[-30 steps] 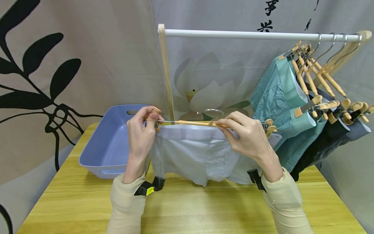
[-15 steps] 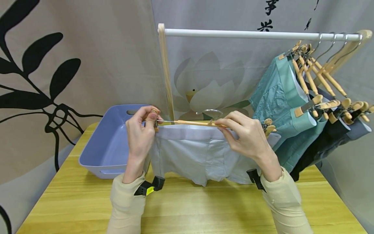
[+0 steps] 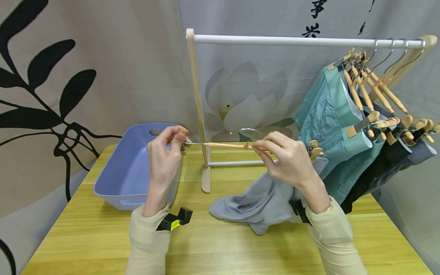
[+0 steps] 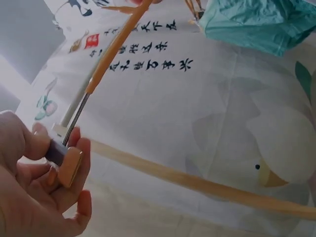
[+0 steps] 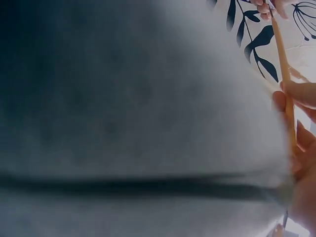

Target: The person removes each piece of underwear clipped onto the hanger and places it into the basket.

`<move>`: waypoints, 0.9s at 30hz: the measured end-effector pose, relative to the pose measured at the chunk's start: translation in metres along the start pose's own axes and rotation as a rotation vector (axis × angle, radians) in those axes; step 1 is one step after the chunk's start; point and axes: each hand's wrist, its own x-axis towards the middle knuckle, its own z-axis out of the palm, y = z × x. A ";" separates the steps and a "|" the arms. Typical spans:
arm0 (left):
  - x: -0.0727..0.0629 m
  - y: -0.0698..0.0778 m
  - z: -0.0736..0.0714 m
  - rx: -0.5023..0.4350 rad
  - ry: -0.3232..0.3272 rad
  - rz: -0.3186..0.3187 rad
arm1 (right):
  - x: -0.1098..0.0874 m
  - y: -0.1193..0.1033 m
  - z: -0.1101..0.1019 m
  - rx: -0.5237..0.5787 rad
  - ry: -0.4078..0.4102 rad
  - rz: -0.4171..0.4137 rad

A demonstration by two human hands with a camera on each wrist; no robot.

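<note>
A clip hanger with a wooden bar is held level above the table. My left hand pinches the wooden-tipped clip at its left end; no cloth shows in that clip. With thumb and fingers my right hand grips the bar right of the hook. Light grey shorts droop from the hanger's right end, where a clip shows behind the right hand. Their loose side lies crumpled on the table. Blurred grey cloth fills most of the right wrist view.
Several hangers with teal and dark shorts crowd the right end of the rack's white rail. The rack's left wooden post stands behind the hanger. A blue basket sits left on the wooden table.
The left side of the grey shorts has come out of the left clip and dropped to the table, bunching toward the right. Both hands have stayed nearly in place on the hanger.
</note>
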 end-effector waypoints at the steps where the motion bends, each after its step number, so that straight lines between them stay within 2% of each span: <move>1: 0.000 0.000 -0.001 0.005 -0.018 -0.012 | 0.000 0.000 0.000 0.003 0.004 -0.001; 7: -0.001 -0.003 -0.004 0.053 -0.120 -0.043 | -0.002 0.001 0.003 0.004 0.012 0.008; 10: -0.003 -0.005 -0.004 0.111 -0.138 -0.009 | -0.003 0.002 0.005 -0.004 0.003 0.010; 13: -0.005 -0.007 -0.001 0.194 -0.121 0.064 | -0.004 0.003 0.009 -0.008 0.003 0.007; 17: -0.008 -0.009 0.006 0.335 -0.013 0.215 | -0.005 0.003 0.013 -0.035 -0.008 0.002; 20: -0.009 -0.012 0.014 0.445 0.114 0.378 | -0.005 0.003 0.016 -0.049 -0.009 -0.011; 22: -0.009 -0.014 0.019 0.510 0.175 0.510 | -0.006 0.003 0.018 -0.048 -0.004 -0.021; 24: -0.010 -0.016 0.024 0.562 0.189 0.648 | -0.006 0.003 0.020 -0.046 -0.005 -0.022; 27: -0.013 -0.017 0.031 0.607 0.102 0.799 | -0.006 0.002 0.021 -0.044 -0.010 -0.022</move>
